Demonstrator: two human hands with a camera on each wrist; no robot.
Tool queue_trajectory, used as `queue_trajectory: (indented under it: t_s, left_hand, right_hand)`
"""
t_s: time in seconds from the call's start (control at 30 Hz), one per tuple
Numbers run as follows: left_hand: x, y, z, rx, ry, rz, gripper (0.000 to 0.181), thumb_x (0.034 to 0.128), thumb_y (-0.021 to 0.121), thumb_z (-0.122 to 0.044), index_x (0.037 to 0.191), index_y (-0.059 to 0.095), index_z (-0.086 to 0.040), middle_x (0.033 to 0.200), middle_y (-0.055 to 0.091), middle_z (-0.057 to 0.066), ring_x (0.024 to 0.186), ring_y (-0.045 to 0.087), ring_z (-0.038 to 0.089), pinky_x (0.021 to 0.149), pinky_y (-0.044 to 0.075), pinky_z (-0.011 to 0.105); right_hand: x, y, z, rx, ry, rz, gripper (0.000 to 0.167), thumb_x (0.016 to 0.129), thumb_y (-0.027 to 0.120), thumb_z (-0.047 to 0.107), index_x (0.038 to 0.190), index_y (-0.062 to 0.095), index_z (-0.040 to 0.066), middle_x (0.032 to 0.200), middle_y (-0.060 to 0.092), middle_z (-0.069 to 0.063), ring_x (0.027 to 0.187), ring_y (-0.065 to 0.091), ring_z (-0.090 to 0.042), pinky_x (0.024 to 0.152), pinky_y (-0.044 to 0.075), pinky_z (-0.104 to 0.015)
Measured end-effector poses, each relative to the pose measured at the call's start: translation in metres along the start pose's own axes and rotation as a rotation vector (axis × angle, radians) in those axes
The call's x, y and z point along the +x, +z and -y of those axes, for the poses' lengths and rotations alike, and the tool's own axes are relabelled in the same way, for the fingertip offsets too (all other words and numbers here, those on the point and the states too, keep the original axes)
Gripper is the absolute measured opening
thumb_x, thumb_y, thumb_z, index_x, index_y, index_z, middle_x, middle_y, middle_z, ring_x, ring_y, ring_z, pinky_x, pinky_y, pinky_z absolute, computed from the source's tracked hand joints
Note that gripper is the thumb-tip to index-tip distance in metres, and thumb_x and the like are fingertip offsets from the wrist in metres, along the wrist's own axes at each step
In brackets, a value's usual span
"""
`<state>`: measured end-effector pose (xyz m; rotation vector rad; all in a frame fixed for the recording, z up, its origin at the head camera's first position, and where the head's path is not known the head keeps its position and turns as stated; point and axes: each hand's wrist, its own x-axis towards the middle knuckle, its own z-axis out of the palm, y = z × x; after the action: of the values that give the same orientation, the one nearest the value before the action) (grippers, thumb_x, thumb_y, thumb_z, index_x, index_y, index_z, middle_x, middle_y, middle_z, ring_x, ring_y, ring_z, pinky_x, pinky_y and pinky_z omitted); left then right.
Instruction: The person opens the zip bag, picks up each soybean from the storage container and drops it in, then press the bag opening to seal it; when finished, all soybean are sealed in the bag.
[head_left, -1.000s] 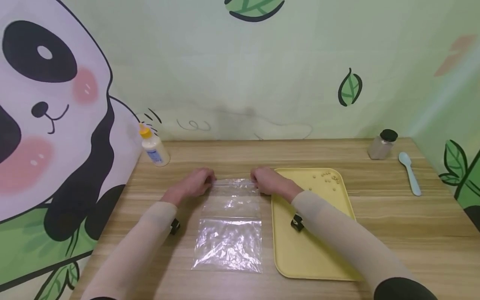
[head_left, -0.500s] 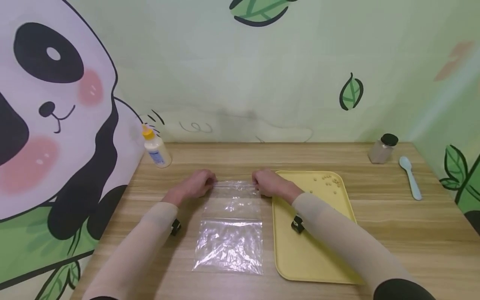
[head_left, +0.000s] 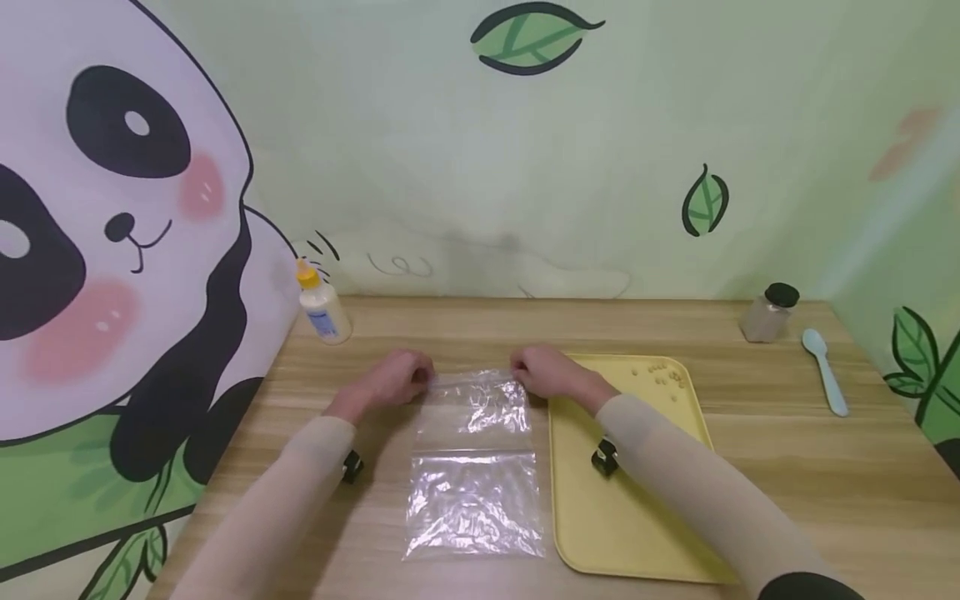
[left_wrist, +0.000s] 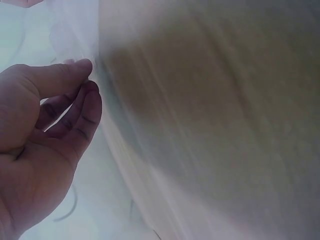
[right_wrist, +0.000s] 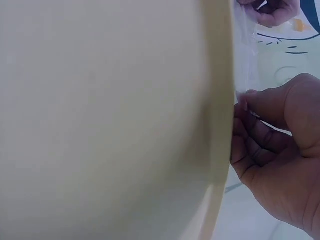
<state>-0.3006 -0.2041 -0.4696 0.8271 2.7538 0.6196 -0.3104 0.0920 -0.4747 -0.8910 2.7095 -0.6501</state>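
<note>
A clear plastic zip bag (head_left: 474,500) lies flat on the wooden table, its top end toward the back. At its top left corner my left hand (head_left: 393,377) pinches the plastic between thumb and fingers; the left wrist view shows the same hand (left_wrist: 55,110) with thumb and fingertips together at the bag's edge. My right hand (head_left: 551,372) pinches the top right corner, over the left rim of a yellow tray (head_left: 622,533). In the right wrist view, thumb and index of that hand (right_wrist: 280,140) meet on the clear film beside the tray wall.
Small beige balls (head_left: 667,377) lie in the tray's far right corner. A glue bottle (head_left: 326,313) with a yellow cap stands at the back left. At the back right are a jar (head_left: 767,317) with a black lid and a light blue spoon (head_left: 827,375). A painted wall (head_left: 420,167) rises behind.
The head view has tilted up slightly, so everything sits lower in it. The bag's lower part has shifted a little right, toward the tray. Both hands keep their pinch on its top corners.
</note>
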Motion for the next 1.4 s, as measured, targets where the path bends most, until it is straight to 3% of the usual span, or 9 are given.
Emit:
queue_trajectory:
  t_s: [0.2,0.43,0.63,0.93,1.4]
  left_hand:
    - [-0.005,0.004,-0.008,-0.044,-0.017,-0.004,0.013,0.0841,0.070,0.000,0.095,0.069,-0.008,0.088,0.068,0.002,0.081,0.062,0.013,0.076,0.056,0.027]
    - [-0.010,0.006,-0.018,-0.044,0.057,-0.030,0.015,0.0824,0.070,0.001,0.095,0.069,-0.007,0.087,0.068,0.001,0.079,0.062,0.012,0.073,0.056,0.024]
    - [-0.015,0.003,-0.027,-0.065,0.084,-0.060,0.014,0.0811,0.070,0.003,0.094,0.069,-0.004,0.085,0.068,0.005,0.077,0.061,0.013,0.071,0.055,0.023]
    - [-0.017,0.001,-0.037,-0.029,0.175,-0.107,0.015,0.0812,0.070,0.004,0.095,0.069,-0.001,0.085,0.066,0.005,0.077,0.061,0.014,0.070,0.055,0.022]
    - [-0.028,-0.003,-0.055,-0.009,0.197,-0.150,0.014,0.0825,0.070,0.002,0.095,0.070,-0.002,0.087,0.067,0.005,0.080,0.063,0.015,0.073,0.056,0.023]
  right_hand:
    - [-0.014,-0.004,0.000,0.054,0.003,-0.021,0.012,0.095,0.056,0.010,0.092,0.067,0.007,0.078,0.063,0.000,0.066,0.056,-0.011,0.063,0.051,-0.023]
    - [-0.030,-0.013,0.002,0.106,0.009,-0.064,0.012,0.095,0.058,0.010,0.095,0.068,0.004,0.080,0.065,-0.002,0.068,0.056,-0.011,0.064,0.052,-0.024]
    - [-0.039,-0.019,0.005,0.111,-0.025,-0.091,0.015,0.095,0.057,0.011,0.099,0.068,0.001,0.087,0.068,-0.008,0.076,0.059,-0.013,0.072,0.054,-0.028]
    - [-0.053,-0.024,0.003,0.130,-0.050,-0.149,0.016,0.096,0.059,0.012,0.101,0.069,0.001,0.091,0.071,-0.009,0.082,0.064,-0.015,0.078,0.057,-0.031]
    - [-0.071,-0.032,0.012,0.111,-0.079,-0.231,0.013,0.095,0.060,0.013,0.098,0.070,0.005,0.090,0.071,-0.007,0.080,0.062,-0.014,0.075,0.055,-0.031]
